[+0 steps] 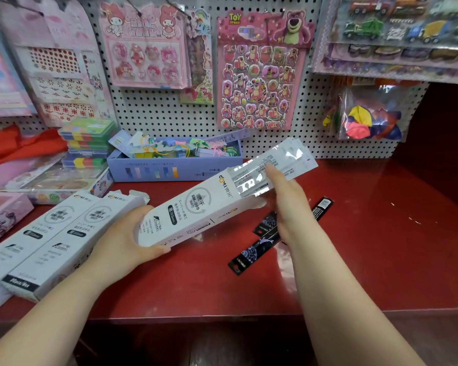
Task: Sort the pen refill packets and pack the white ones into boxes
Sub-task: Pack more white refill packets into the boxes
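Note:
My left hand (122,241) grips the near end of a long white refill box (193,212), held tilted above the red shelf. Its far end is open. My right hand (283,204) holds a bundle of white refill packets (283,162) in shiny wrap, partly pushed into that open end, with their far half sticking out. Two more white boxes (43,241) lie side by side at the left. Two black refill packets (259,247) lie on the shelf under my right wrist, partly hidden.
A blue box of small notebooks (169,170) stands at the back of the red shelf (368,247). Stacked plastic cases (87,143) and pink items sit at the left. Sticker sheets (259,83) hang on the pegboard behind.

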### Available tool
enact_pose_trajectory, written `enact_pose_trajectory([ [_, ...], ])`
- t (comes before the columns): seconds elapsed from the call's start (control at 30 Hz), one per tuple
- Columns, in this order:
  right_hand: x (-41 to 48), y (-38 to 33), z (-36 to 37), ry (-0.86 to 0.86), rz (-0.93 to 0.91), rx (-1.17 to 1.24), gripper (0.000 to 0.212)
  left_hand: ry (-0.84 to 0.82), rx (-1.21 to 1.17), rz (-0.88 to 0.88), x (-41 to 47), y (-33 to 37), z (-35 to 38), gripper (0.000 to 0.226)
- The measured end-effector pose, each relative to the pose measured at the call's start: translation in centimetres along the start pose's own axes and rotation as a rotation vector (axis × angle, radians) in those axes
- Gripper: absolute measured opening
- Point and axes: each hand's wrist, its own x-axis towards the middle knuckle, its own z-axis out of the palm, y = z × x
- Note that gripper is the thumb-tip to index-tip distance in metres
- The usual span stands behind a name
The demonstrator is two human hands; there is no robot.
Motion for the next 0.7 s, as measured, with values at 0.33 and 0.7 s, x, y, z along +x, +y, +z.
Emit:
enact_pose_trajectory([
  [0.33, -0.3, 0.2, 0.7, -0.021, -0.047, -0.071, 0.006, 0.008, -0.015, -0.032, 0.0, -0.4, 0.1, 0.056],
  [0.7, 0.4, -0.5, -0.8, 0.19, -0.11, -0.015, 0.009, -0.005, 0.004, -0.027, -0.1, 0.1, -0.1, 0.055],
])
